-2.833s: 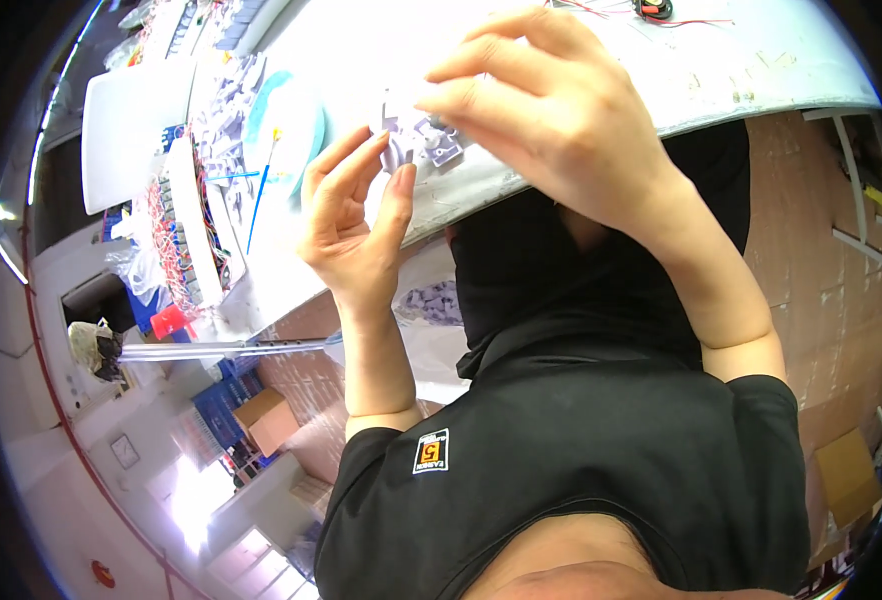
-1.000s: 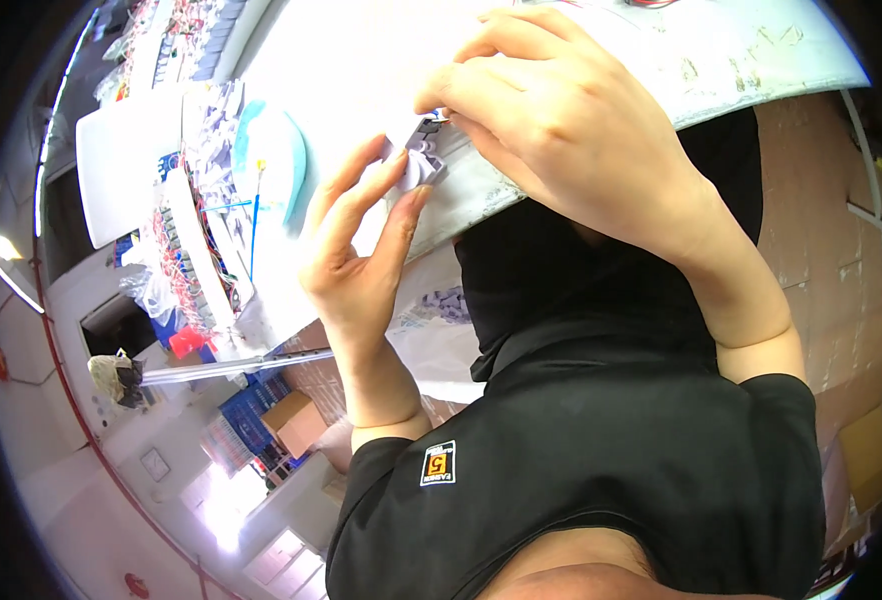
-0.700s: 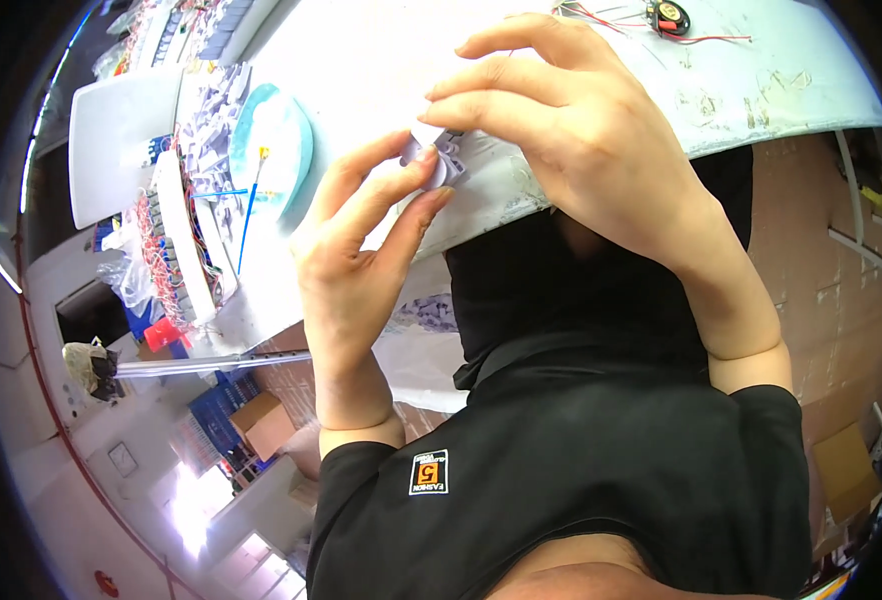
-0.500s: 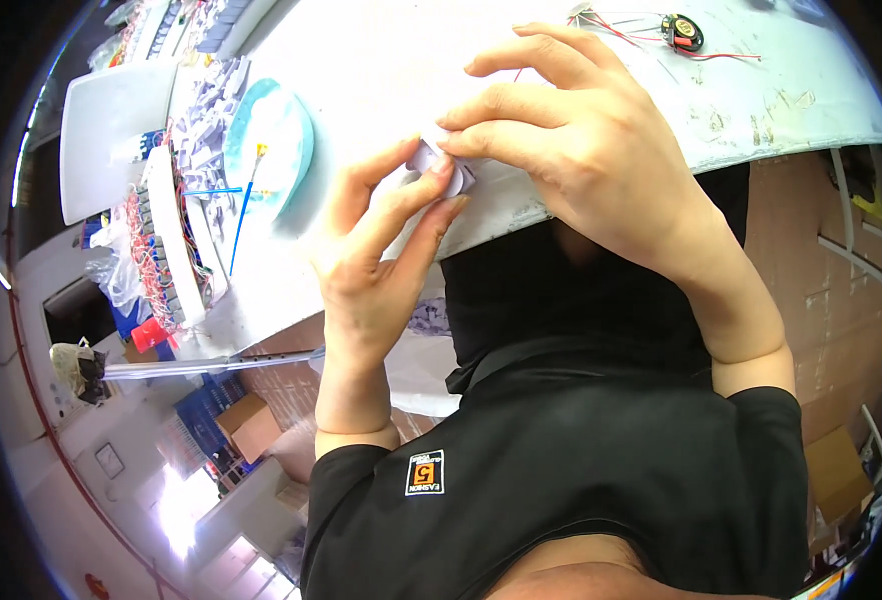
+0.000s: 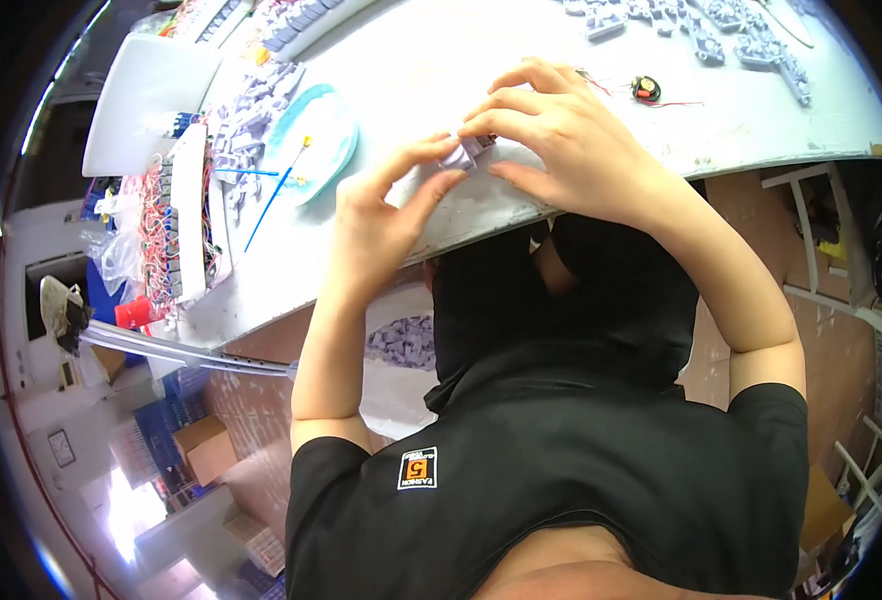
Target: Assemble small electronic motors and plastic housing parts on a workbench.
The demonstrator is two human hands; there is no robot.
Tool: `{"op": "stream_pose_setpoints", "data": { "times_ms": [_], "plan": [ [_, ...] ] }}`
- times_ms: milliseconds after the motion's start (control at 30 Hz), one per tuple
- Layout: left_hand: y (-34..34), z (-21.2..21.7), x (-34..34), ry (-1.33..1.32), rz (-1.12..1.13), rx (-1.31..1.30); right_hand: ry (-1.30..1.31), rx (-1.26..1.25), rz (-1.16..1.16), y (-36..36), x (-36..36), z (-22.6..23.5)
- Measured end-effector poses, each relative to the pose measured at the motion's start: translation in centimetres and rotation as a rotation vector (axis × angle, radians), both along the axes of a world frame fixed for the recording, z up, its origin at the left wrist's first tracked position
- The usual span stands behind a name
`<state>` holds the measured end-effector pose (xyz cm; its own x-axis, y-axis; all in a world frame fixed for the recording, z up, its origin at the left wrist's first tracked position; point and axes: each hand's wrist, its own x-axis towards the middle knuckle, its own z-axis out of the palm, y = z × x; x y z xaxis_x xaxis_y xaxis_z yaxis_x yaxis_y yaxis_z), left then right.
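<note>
White tabletop (image 5: 561, 190) carries both hands at its near edge: left hand (image 5: 381, 215) and right hand (image 5: 561, 150) fingers pinch one small pale-lilac plastic part (image 5: 464, 153) between them, right hand above it.

I see a white worktable (image 5: 411, 60). On it lie a round pale-blue dish (image 5: 313, 140), small grey plastic parts (image 5: 731, 30) and a white rectangular tray (image 5: 146, 105).

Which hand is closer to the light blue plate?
Left. The left hand sits just right of the light blue plate on the white table. The right hand is farther right, past the small grey part both hands pinch.
</note>
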<state>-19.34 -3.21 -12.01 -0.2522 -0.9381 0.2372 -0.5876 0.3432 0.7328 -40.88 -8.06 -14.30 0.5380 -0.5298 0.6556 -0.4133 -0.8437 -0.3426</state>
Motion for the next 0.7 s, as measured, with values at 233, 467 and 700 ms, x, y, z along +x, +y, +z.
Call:
{"op": "stream_pose_setpoints", "data": {
  "times_ms": [233,467,700],
  "plan": [
    [-0.7,-0.6,-0.5,0.019,0.028,-0.138,0.124,0.002,0.000,-1.7,1.5,-0.1],
    [-1.7,0.2,-0.3,0.018,0.088,-0.100,0.084,-0.020,0.012,-2.7,1.9,0.4],
    [-2.0,0.1,-0.8,-0.097,0.063,-0.192,0.047,0.096,-0.026,-2.7,1.1,-0.1]
  ]
}}
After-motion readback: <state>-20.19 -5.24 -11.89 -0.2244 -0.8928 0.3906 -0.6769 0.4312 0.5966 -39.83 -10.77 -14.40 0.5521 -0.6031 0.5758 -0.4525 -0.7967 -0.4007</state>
